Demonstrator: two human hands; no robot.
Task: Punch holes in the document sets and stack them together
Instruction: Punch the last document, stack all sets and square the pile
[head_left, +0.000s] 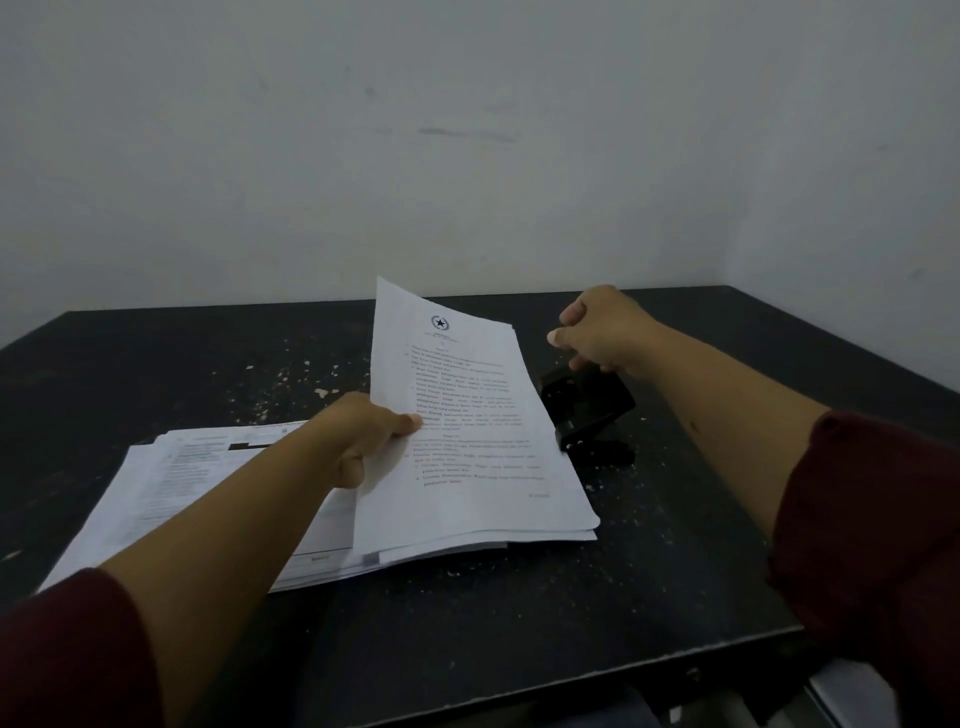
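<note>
Step in hand: while the right edge of the document set (467, 415) sits in or at the mouth of the hole punch (587, 410), the punching itself looks to be the step under way; whether the lever is fully down cannot be told.
Left hand: the left hand (363, 436) pinches the set's left edge, thumb on top, lifting that side so the sheets tilt up toward the far edge of the tabletop (675, 545).
Right hand: the right hand (597, 332) is curled into a loose fist over the punch's far end, pressing on or gripping its lever; its exact contact is hidden.
Next move: by my judgement, a firm downward press with the paper edge kept square in the slot, then sliding the set out and laying it on the stack of papers (171, 483).
Where things lie: the punch stands right of centre; the stack lies flat toward the left edge, partly under the held set.
Materials: thin white printed sheets, flexible, edges slightly fanned; the punch is black, hard and angular, probably metal.
Surface: dark matte tabletop, scuffed and speckled with pale flecks, possibly paper chaff.
</note>
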